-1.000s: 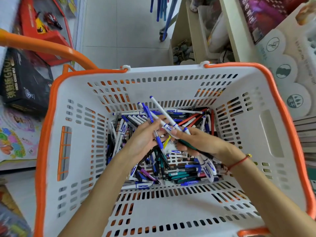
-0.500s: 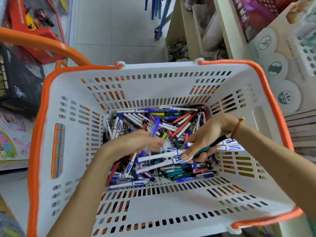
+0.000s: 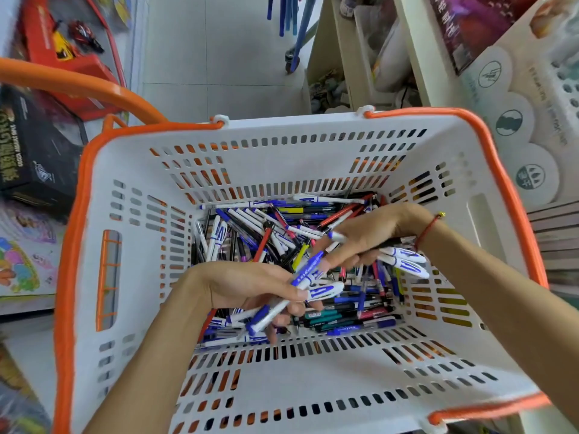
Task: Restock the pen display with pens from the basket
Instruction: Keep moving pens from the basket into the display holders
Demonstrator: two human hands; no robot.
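A white basket (image 3: 282, 380) with an orange rim holds a loose heap of pens (image 3: 269, 227) on its floor: blue, white, red, teal and black ones. My left hand (image 3: 247, 285) is low in the basket and grips a white and blue pen (image 3: 300, 281) that slants up to the right. My right hand (image 3: 372, 236) is just above and right of it, holding a bundle of white and blue pens (image 3: 404, 260) whose ends stick out to the right. Its fingertips touch the tip of the left hand's pen. The pen display (image 3: 532, 120) stands at the upper right.
The basket's orange handle (image 3: 78, 89) arcs over the left side. Boxed toys (image 3: 37, 145) lie on the floor at the left. A cream shelf unit (image 3: 351, 57) with goods stands behind the basket, and pale floor tiles (image 3: 219, 57) show beyond it.
My left hand has taken up a white and blue pen and tilted it toward my right hand. My right hand has lifted a little with its bundle.
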